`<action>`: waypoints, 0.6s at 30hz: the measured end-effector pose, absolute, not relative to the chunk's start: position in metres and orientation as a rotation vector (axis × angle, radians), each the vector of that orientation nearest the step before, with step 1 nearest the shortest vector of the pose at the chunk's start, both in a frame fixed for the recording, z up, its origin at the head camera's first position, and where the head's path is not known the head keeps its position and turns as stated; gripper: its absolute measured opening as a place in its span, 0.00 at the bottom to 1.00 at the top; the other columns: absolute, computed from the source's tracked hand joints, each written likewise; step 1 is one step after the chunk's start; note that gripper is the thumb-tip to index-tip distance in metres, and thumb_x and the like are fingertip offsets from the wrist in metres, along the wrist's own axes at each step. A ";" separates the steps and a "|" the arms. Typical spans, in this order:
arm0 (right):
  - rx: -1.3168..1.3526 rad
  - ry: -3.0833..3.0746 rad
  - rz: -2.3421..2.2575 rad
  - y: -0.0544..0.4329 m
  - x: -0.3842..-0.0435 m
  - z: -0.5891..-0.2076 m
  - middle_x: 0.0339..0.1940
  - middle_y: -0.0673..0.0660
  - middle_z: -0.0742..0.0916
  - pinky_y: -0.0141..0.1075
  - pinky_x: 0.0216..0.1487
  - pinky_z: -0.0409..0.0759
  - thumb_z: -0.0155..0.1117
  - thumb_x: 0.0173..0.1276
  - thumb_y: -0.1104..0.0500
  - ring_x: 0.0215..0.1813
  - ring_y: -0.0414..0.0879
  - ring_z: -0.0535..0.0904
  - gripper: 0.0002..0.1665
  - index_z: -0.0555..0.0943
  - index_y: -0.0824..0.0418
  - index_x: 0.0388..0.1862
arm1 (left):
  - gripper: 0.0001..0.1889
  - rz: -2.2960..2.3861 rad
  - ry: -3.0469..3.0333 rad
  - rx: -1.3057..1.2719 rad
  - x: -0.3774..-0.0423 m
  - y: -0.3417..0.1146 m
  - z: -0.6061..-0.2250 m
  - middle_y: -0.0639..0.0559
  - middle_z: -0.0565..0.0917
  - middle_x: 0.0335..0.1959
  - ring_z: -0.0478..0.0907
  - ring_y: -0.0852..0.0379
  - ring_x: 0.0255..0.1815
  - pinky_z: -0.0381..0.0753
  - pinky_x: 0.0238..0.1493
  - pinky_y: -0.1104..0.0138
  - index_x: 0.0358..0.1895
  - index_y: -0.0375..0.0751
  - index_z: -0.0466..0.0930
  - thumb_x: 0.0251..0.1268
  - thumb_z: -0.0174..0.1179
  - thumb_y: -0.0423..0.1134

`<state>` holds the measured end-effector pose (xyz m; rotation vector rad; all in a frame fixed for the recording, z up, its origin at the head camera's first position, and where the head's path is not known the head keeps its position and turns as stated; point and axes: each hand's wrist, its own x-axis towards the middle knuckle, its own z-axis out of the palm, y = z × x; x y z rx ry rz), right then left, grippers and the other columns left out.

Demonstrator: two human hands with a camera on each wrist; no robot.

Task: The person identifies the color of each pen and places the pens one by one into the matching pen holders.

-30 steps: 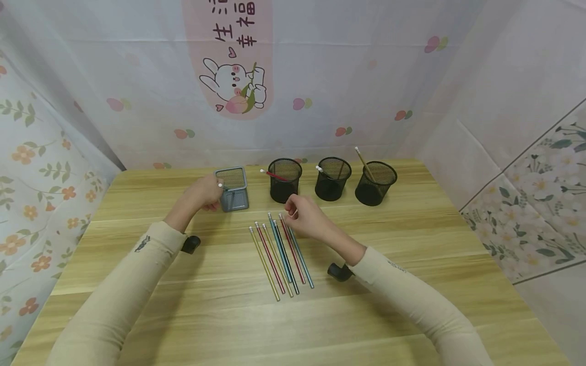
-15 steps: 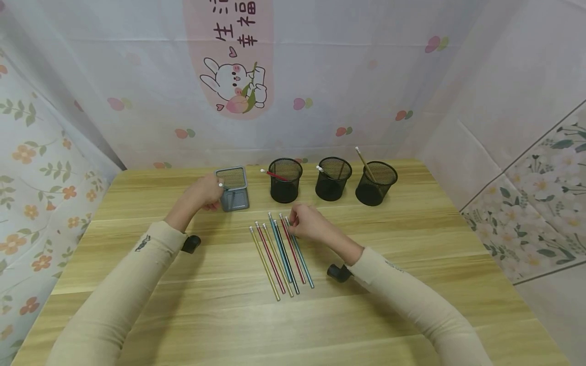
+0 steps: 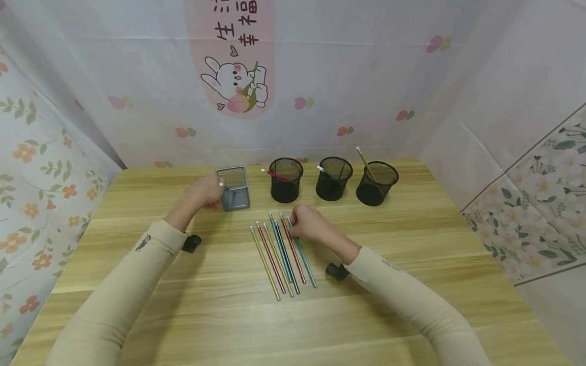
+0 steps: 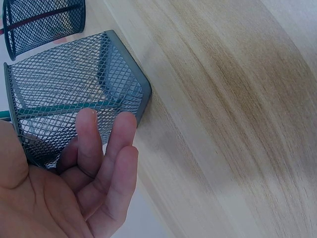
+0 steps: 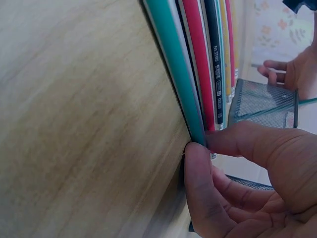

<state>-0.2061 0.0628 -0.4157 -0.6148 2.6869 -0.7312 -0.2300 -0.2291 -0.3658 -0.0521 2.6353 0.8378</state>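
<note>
My right hand (image 3: 309,222) pinches a teal pencil (image 5: 171,64) near its eraser end between thumb and finger, at the right side of the row of pencils. My left hand (image 3: 206,192) is beside the grey square mesh pen holder (image 3: 235,200), its fingers loosely bent along the mesh side in the left wrist view. A teal pencil (image 4: 64,107) leans inside that holder, its white eraser end past the rim. Next to the pinched pencil lie red (image 3: 293,249), black (image 3: 288,259), blue, and gold pencils (image 3: 264,264), erasers toward the holders.
Three round black mesh pen holders stand along the back: one with a red pencil (image 3: 276,176), one with white eraser ends at its rim (image 3: 335,190), one with a gold pencil (image 3: 366,163). A patterned cloth (image 3: 366,76) hangs behind the wooden table (image 3: 229,325).
My right hand has moved down from near the left round holder to the rightmost teal pencil and now pinches it; that pencil has shifted slightly right. My left hand stays in place.
</note>
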 end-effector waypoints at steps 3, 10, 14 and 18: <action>-0.597 2.690 -0.696 0.060 -0.206 -0.415 0.21 0.50 0.76 0.35 0.26 0.67 0.75 0.59 0.66 0.25 0.44 0.69 0.15 0.75 0.60 0.22 | 0.28 0.841 2.634 -0.047 -0.230 -0.229 -0.366 0.40 0.83 0.24 0.84 0.42 0.30 0.85 0.35 0.54 0.41 0.26 0.75 0.86 0.25 0.42; -0.597 2.708 -0.605 0.058 -0.208 -0.415 0.21 0.49 0.75 0.36 0.30 0.69 0.78 0.56 0.64 0.26 0.44 0.69 0.18 0.75 0.58 0.19 | 0.27 0.837 2.639 -0.041 -0.229 -0.229 -0.366 0.40 0.83 0.24 0.84 0.42 0.30 0.85 0.35 0.54 0.42 0.26 0.75 0.86 0.26 0.41; -0.602 2.703 -0.583 0.057 -0.210 -0.416 0.20 0.48 0.73 0.36 0.31 0.69 0.79 0.55 0.63 0.26 0.44 0.68 0.20 0.73 0.57 0.17 | 0.27 0.832 2.642 -0.038 -0.229 -0.229 -0.366 0.40 0.82 0.24 0.84 0.42 0.30 0.85 0.35 0.54 0.43 0.25 0.75 0.86 0.26 0.41; -0.603 2.691 -0.585 0.058 -0.210 -0.415 0.17 0.48 0.71 0.36 0.30 0.67 0.78 0.56 0.63 0.24 0.44 0.67 0.22 0.71 0.57 0.16 | 0.29 0.833 2.643 -0.035 -0.229 -0.230 -0.366 0.40 0.82 0.24 0.84 0.41 0.30 0.85 0.35 0.54 0.43 0.25 0.76 0.85 0.25 0.42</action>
